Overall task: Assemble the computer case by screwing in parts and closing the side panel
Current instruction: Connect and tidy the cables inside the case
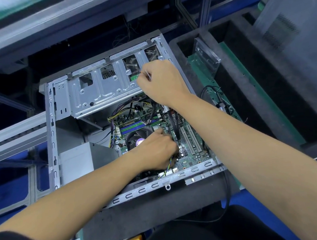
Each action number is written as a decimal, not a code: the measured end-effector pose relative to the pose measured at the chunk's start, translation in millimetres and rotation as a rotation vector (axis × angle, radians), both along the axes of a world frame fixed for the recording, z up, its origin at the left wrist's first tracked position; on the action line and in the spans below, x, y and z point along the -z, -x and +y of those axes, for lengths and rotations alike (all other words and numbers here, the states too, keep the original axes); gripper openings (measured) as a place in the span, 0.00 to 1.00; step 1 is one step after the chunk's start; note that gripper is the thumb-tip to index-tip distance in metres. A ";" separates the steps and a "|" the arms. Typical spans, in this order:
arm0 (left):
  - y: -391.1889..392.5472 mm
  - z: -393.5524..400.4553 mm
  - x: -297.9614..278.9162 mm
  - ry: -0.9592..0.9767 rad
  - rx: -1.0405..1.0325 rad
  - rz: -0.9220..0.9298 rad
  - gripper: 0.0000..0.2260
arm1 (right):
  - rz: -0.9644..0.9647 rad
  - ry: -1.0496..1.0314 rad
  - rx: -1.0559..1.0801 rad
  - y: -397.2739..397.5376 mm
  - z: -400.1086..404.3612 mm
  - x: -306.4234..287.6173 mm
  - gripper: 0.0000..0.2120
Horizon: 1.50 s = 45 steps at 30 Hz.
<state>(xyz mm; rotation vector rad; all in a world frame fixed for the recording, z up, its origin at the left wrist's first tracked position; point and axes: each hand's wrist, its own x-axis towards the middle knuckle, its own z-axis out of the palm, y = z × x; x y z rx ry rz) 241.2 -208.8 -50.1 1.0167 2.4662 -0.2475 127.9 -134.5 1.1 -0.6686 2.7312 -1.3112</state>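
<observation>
An open grey computer case (52, 135) lies on its side in front of me, side panel off. Inside is a green motherboard (190, 154) with a round CPU fan (136, 139) and cable bundles. A silver drive cage (102, 93) fills the far half. My right hand (161, 83) is curled over the cage's right end, pinching a thin silvery tool or screw; what it holds is too small to name. My left hand (155, 150) reaches down onto the motherboard beside the fan, fingers curled among the cables; its grip is hidden.
A black foam tray (244, 98) stands right of the case, with a clear plastic holder (207, 57) and a green board in it. A grey side panel with vent holes (292, 32) leans at the far right. Aluminium rails (14, 133) run at the left.
</observation>
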 end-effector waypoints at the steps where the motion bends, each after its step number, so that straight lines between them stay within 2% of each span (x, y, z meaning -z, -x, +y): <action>1: 0.1 -0.2 0.2 0.006 0.003 0.002 0.08 | 0.000 0.002 0.000 -0.1 0.0 0.1 0.16; 5: -0.4 1.1 1.3 0.042 0.014 0.016 0.10 | 0.002 -0.006 -0.004 0.4 -0.5 -0.7 0.17; 13: -5.2 9.2 -1.3 0.036 0.031 0.031 0.03 | 0.006 -0.013 -0.006 0.4 -0.5 -0.2 0.17; 20: -4.6 16.4 -1.2 0.027 -0.052 0.034 0.13 | 0.011 -0.018 -0.006 0.8 -0.8 0.5 0.15; 29: -7.9 18.9 5.7 -0.042 -0.085 0.069 0.13 | 0.015 -0.016 -0.007 1.1 -1.5 0.5 0.17; 33: -6.9 20.7 6.5 -0.100 -0.078 0.063 0.17 | 0.017 -0.008 -0.013 0.9 -0.9 0.7 0.15; 39: -5.1 21.8 10.3 -0.090 -0.114 0.021 0.16 | 0.018 -0.027 -0.007 -0.8 -0.5 -0.9 0.18; 45: -5.5 21.7 9.9 -0.132 -0.117 0.004 0.18 | 0.017 -0.022 -0.005 -1.9 -0.4 -0.2 0.14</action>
